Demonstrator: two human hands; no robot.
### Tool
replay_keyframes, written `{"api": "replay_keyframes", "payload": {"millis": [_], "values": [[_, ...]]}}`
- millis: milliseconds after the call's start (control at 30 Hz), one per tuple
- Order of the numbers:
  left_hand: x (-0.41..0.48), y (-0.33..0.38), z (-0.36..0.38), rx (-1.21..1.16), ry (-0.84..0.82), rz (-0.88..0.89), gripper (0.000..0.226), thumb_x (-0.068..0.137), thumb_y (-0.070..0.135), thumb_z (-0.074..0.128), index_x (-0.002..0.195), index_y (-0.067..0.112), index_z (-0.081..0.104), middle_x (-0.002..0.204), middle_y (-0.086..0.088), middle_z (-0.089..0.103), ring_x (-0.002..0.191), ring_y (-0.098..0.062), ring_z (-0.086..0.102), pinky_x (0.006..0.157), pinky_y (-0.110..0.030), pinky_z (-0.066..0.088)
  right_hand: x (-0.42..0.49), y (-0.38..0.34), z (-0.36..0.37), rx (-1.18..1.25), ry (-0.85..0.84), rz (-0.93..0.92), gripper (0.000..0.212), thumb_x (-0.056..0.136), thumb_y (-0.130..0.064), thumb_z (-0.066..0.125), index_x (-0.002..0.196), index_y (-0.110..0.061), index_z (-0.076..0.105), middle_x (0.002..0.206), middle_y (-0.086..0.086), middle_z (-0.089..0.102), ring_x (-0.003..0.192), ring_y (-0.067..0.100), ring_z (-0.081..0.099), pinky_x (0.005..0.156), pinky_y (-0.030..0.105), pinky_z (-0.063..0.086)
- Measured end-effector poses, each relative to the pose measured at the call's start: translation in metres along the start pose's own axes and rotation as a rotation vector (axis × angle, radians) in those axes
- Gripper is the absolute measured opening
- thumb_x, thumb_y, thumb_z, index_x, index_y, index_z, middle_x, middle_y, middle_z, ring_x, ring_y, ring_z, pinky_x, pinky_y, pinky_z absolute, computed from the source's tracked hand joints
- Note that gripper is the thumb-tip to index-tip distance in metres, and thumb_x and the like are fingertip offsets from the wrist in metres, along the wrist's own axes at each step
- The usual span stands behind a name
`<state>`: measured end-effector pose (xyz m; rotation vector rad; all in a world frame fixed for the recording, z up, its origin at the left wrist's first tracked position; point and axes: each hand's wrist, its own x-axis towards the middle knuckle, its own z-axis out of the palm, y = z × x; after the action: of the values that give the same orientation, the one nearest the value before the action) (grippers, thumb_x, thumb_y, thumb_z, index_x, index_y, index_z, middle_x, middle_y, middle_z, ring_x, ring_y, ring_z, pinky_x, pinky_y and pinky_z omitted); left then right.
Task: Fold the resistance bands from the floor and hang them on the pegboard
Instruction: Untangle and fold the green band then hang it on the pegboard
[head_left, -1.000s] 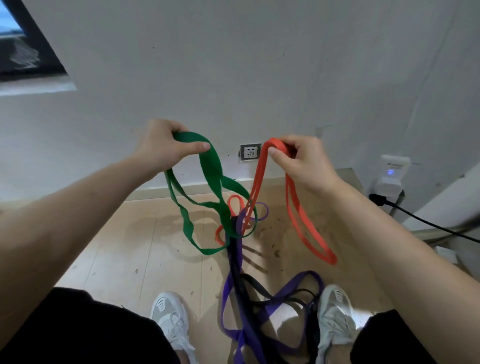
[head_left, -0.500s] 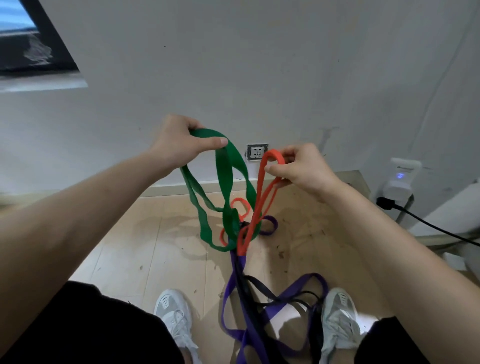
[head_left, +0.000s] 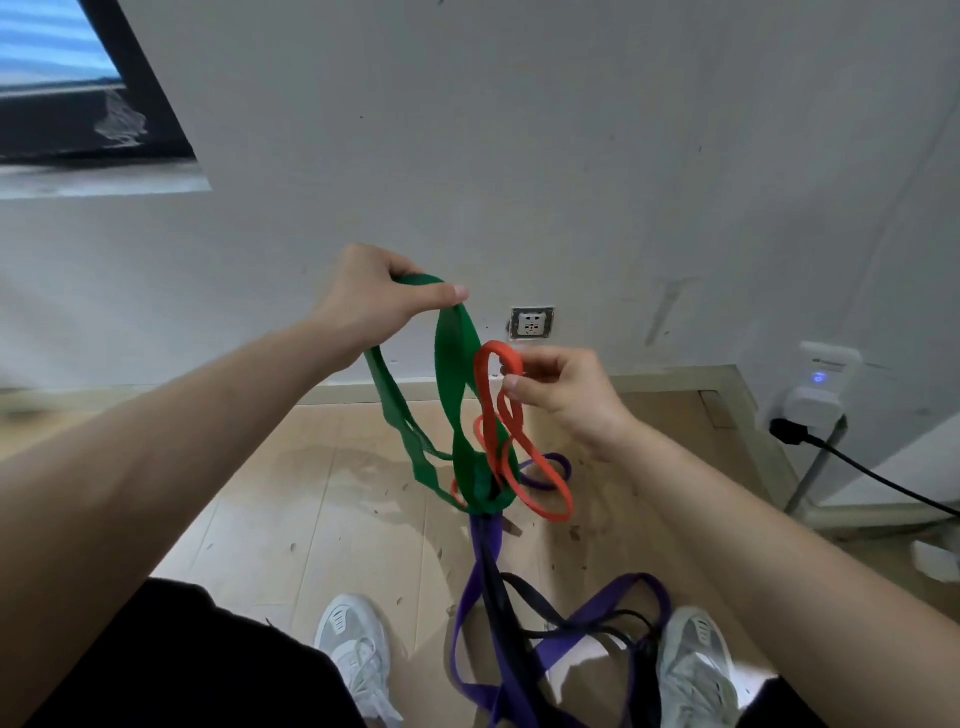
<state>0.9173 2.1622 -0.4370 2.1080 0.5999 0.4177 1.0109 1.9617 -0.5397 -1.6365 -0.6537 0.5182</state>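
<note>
Dangling tangled bands (head_left: 483, 467) above scuffed wooden floor (head_left: 322, 509), white wall (head_left: 519, 156).

Your left hand (head_left: 374, 301) is raised above and to the left of your right hand (head_left: 563, 397). The wide band (head_left: 457, 364) hangs from the left hand; the narrow band (head_left: 498, 410) hangs from the right, crossing in front of it. Both meet in a tangle (head_left: 485, 491) below, between your hands. Further bands (head_left: 488, 613) trail from the tangle down to the floor (head_left: 291, 519) between your shoes (head_left: 358, 654). The wall socket (head_left: 531, 323) sits behind, above your right hand.
</note>
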Motion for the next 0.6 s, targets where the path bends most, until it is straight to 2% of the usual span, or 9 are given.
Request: {"api": "replay_keyframes", "payload": {"millis": [67, 167, 233, 300, 367, 433, 500, 567, 600], "values": [[-0.001, 0.001, -0.002, -0.023, -0.002, -0.009, 0.044, 0.067, 0.054, 0.086, 0.077, 0.011, 0.077, 0.063, -0.006, 0.039, 0.057, -0.018, 0.036, 0.056, -0.033, 0.031, -0.002, 0.014, 0.008, 0.017, -0.021, 0.027, 0.018, 0.089, 0.001, 0.072, 0.103, -0.011, 0.076, 0.096, 0.011, 0.076, 0.084, 0.016, 0.074, 0.078, 0.027, 0.06], [-0.002, 0.0, -0.003, -0.041, 0.023, 0.002, 0.046, 0.066, 0.054, 0.087, 0.077, 0.01, 0.076, 0.064, -0.007, 0.037, 0.055, -0.017, 0.034, 0.056, -0.033, 0.03, -0.001, 0.037, 0.013, -0.037, -0.121, 0.11, 0.01, 0.092, -0.007, 0.072, 0.101, -0.009, 0.076, 0.092, 0.012, 0.077, 0.084, 0.024, 0.077, 0.078, 0.033, 0.063], [-0.003, -0.001, -0.003, -0.054, 0.04, 0.007, 0.046, 0.066, 0.052, 0.087, 0.079, 0.009, 0.077, 0.063, -0.006, 0.038, 0.051, -0.015, 0.033, 0.057, -0.033, 0.031, -0.001, 0.048, 0.015, -0.216, -0.195, 0.135, 0.009, 0.092, -0.015, 0.072, 0.096, -0.008, 0.076, 0.086, 0.006, 0.077, 0.077, 0.014, 0.076, 0.073, 0.025, 0.061], [-0.003, -0.002, -0.004, -0.067, 0.036, 0.022, 0.044, 0.067, 0.05, 0.087, 0.08, 0.01, 0.077, 0.063, -0.004, 0.04, 0.048, -0.012, 0.033, 0.057, -0.033, 0.031, -0.002, 0.058, 0.016, -0.449, -0.282, 0.169, 0.009, 0.092, -0.018, 0.073, 0.087, -0.012, 0.076, 0.076, -0.005, 0.071, 0.065, 0.001, 0.069, 0.064, 0.013, 0.051], [-0.003, -0.003, -0.005, -0.086, 0.019, 0.043, 0.039, 0.069, 0.047, 0.087, 0.081, 0.011, 0.077, 0.062, -0.002, 0.041, 0.047, -0.011, 0.033, 0.057, -0.032, 0.03, -0.002, 0.071, 0.015, -0.64, -0.395, 0.232, 0.01, 0.093, -0.023, 0.072, 0.094, -0.014, 0.077, 0.077, -0.008, 0.067, 0.07, 0.005, 0.066, 0.067, 0.016, 0.047], [-0.003, -0.003, -0.007, -0.094, 0.007, 0.06, 0.033, 0.072, 0.043, 0.086, 0.081, 0.012, 0.077, 0.056, 0.007, 0.044, 0.045, -0.007, 0.035, 0.055, -0.026, 0.031, -0.003, 0.084, 0.014, -0.716, -0.442, 0.293, 0.016, 0.094, -0.025, 0.07, 0.102, -0.014, 0.077, 0.077, -0.007, 0.065, 0.078, 0.015, 0.066, 0.071, 0.024, 0.049], [-0.003, -0.005, -0.01, -0.079, -0.043, 0.077, 0.028, 0.075, 0.036, 0.085, 0.085, 0.012, 0.077, 0.051, 0.016, 0.047, 0.044, -0.001, 0.038, 0.051, -0.017, 0.032, -0.005, 0.094, 0.013, -0.685, -0.3, 0.293, 0.015, 0.093, -0.026, 0.071, 0.101, -0.014, 0.076, 0.071, -0.005, 0.065, 0.07, 0.015, 0.066, 0.064, 0.023, 0.049], [-0.004, -0.008, -0.013, -0.061, -0.118, 0.097, 0.027, 0.075, 0.031, 0.085, 0.088, 0.009, 0.078, 0.055, 0.013, 0.052, 0.047, 0.0, 0.04, 0.049, -0.013, 0.033, -0.008, 0.101, 0.014, -0.509, -0.069, 0.322, 0.013, 0.09, -0.022, 0.076, 0.096, -0.012, 0.072, 0.065, 0.0, 0.068, 0.051, 0.012, 0.065, 0.05, 0.021, 0.051], [-0.005, -0.01, -0.015, -0.056, -0.151, 0.103, 0.027, 0.075, 0.03, 0.085, 0.09, 0.009, 0.078, 0.059, 0.01, 0.055, 0.049, 0.0, 0.042, 0.05, -0.013, 0.033, -0.011, 0.104, 0.013, -0.417, -0.004, 0.351, 0.015, 0.087, -0.02, 0.079, 0.093, -0.009, 0.07, 0.064, 0.004, 0.07, 0.046, 0.012, 0.064, 0.047, 0.022, 0.052]]}}
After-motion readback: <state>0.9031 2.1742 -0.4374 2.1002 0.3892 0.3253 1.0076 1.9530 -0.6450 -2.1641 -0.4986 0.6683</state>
